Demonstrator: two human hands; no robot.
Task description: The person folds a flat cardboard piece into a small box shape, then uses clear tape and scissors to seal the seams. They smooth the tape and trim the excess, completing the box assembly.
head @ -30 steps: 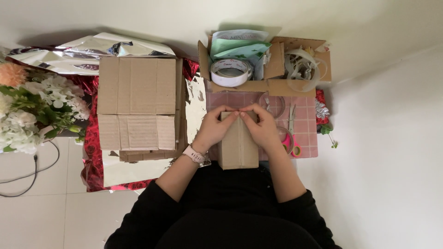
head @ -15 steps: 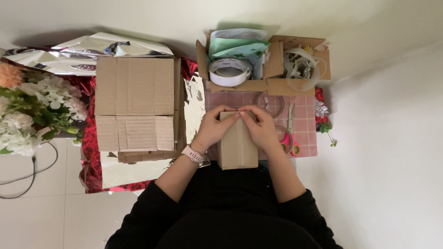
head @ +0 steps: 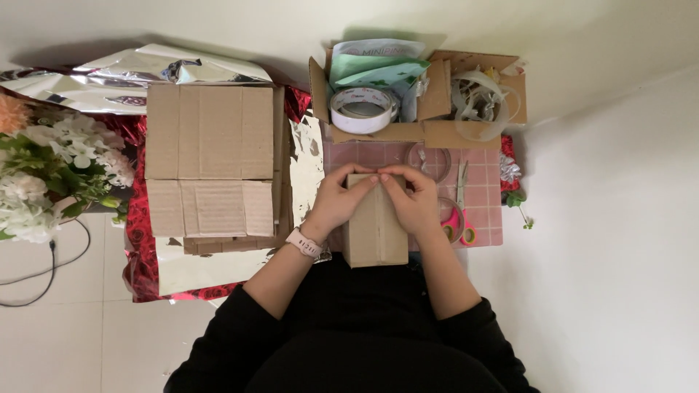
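Observation:
A small brown cardboard box (head: 376,236) lies lengthwise on a pink gridded mat (head: 483,195) in front of me. My left hand (head: 336,202) grips its far left corner, with a pale watch on the wrist. My right hand (head: 412,198) grips its far right corner. The fingertips of both hands meet at the far top edge of the box, pressing on it.
An open carton (head: 429,129) at the back holds a large tape roll (head: 363,109), green paper and clear tape rings. Pink-handled scissors (head: 460,211) lie right of the box. Flattened cardboard (head: 210,160) lies on foil wrap at left. White flowers (head: 51,171) are at far left.
Both hands stay on the far end of the box, with only slight finger shifts.

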